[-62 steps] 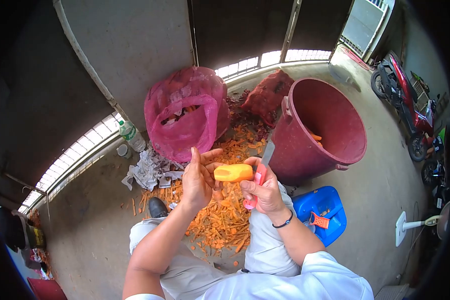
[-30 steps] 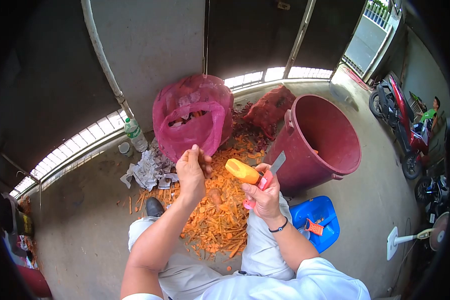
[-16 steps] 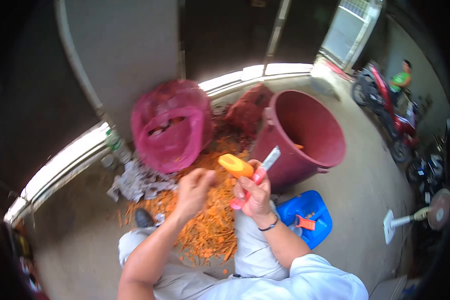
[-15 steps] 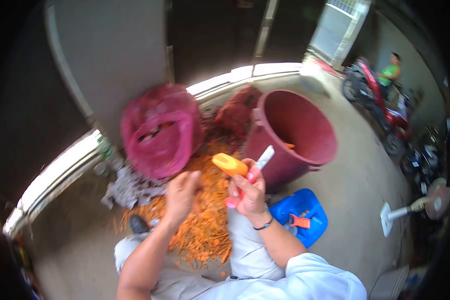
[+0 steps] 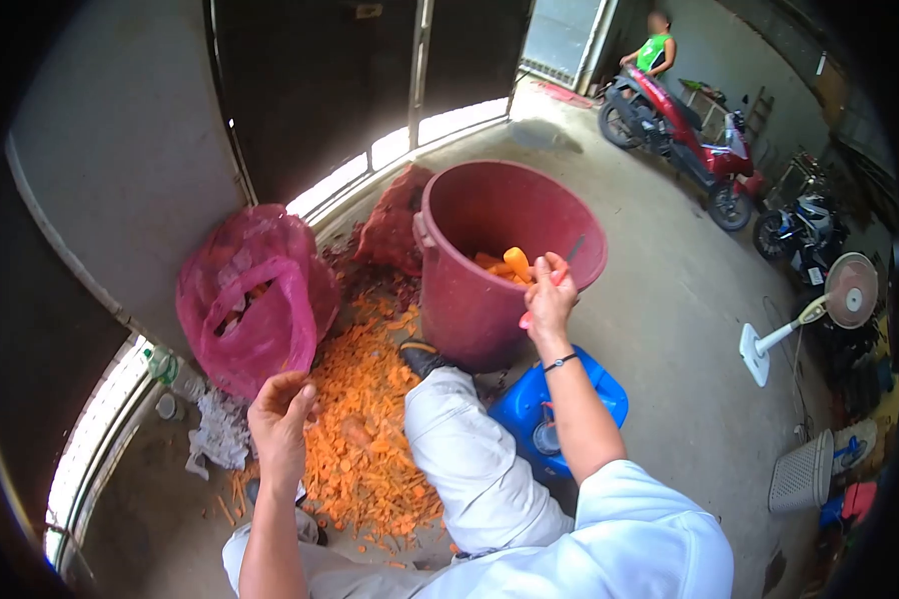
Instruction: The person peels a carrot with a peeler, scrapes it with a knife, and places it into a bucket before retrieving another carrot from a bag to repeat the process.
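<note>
My right hand (image 5: 551, 299) is over the near rim of the big maroon tub (image 5: 469, 299). Its fingers are closed around a red-handled knife (image 5: 527, 320), whose thin blade points up and away. A peeled orange carrot (image 5: 516, 262) shows right at these fingertips, above other orange pieces (image 5: 489, 265) inside the tub. My left hand (image 5: 282, 414) is raised at the left of the peelings, fingers loosely curled, thumb a little apart, nothing visible in it. Below and between my legs spreads a heap of orange peelings (image 5: 360, 449) on the floor.
A pink plastic bag (image 5: 260, 329) and a red mesh sack (image 5: 395, 220) stand behind the heap. Beside my right leg is a blue container (image 5: 599, 394). Further right are a fan (image 5: 799, 319), a white basket (image 5: 801, 474) and a red scooter (image 5: 669, 120) with a person (image 5: 654, 50) behind it.
My right hand has moved from above my lap to the tub, taking the carrot and knife along. The left hand has drawn back, lower and leftward. My view has turned to the right.
</note>
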The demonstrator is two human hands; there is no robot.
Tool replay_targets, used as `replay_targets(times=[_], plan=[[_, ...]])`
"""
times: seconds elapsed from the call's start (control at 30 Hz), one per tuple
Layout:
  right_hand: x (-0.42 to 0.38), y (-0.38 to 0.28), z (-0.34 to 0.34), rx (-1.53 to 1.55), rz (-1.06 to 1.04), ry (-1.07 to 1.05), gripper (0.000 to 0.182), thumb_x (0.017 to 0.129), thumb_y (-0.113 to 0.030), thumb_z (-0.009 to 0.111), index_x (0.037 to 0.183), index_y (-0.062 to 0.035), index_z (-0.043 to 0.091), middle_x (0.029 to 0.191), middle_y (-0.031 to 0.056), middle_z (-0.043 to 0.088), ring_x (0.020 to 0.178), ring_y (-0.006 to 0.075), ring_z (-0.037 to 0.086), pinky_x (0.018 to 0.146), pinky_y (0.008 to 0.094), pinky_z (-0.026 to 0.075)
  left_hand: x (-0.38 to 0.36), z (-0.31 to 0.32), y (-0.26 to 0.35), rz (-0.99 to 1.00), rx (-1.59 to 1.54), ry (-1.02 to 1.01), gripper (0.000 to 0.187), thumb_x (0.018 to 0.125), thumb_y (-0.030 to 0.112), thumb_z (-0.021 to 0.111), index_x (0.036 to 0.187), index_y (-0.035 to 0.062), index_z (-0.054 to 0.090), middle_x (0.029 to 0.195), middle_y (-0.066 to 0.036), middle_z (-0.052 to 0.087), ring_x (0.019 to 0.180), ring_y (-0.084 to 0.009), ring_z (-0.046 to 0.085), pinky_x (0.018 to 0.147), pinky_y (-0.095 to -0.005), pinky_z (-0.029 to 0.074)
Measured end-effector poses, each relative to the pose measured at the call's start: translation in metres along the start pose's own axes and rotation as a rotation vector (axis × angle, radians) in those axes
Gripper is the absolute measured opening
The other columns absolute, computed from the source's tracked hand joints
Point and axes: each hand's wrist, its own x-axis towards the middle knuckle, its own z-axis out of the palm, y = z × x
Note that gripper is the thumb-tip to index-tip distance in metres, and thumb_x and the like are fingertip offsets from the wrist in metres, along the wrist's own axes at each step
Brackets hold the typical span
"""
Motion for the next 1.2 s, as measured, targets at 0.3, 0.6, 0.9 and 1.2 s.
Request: replay_targets(times=[0.3, 0.6, 0.9, 1.2], plan=[[-0.032, -0.017, -0.13, -1.281, 0.125, -0.835, 0.03, 0.077, -0.018, 0.077, 0.105, -0.0085, 0.075, 0.094, 0.0183, 0.073, 0.089, 0.0357, 0.071, 0.081, 0.0418, 0.055, 0.01, -0.013, -0.002, 0.026, -0.018, 0.062, 0.017, 0.094, 0.004, 0.072, 0.11, 0.0007, 0.068, 0.098, -0.007, 0.073, 0.07, -0.0106, 0.065, 0.062, -0.0234, 0.051], [-0.017, -0.016, -0.214, -1.773, -0.008, -0.799, 0.048, 0.07, -0.019, 0.087, 0.116, -0.0122, 0.077, 0.112, 0.0165, 0.075, 0.108, 0.0338, 0.069, 0.09, 0.0424, 0.054, 0.013, -0.016, -0.008, 0.014, 0.023, 0.037, 0.02, 0.094, 0.005, 0.073, 0.112, -0.0005, 0.067, 0.097, -0.008, 0.072, 0.071, -0.0111, 0.065, 0.061, -0.0237, 0.051], [-0.059, -0.038, -0.233, -1.59, 0.028, -1.189, 0.047, 0.058, -0.019, 0.089, 0.103, -0.0086, 0.077, 0.106, 0.013, 0.074, 0.112, 0.0362, 0.063, 0.1, 0.0461, 0.05, 0.04, -0.067, 0.008, 0.0, 0.279, 0.143, 0.022, 0.095, 0.011, 0.073, 0.113, -0.0011, 0.068, 0.093, -0.005, 0.071, 0.072, -0.0096, 0.064, 0.062, -0.0239, 0.049], [-0.071, -0.037, -0.217, -1.365, 0.015, -0.839, 0.041, 0.062, -0.01, 0.078, 0.099, -0.0013, 0.063, 0.091, 0.0162, 0.07, 0.085, 0.0333, 0.069, 0.084, 0.0382, 0.056, 0.122, -0.161, -0.059, -0.054, 1.282, 0.058, 0.044, 0.085, 0.023, 0.077, 0.12, -0.0022, 0.068, 0.106, -0.02, 0.074, 0.096, -0.0322, 0.073, 0.086, -0.0419, 0.057]])
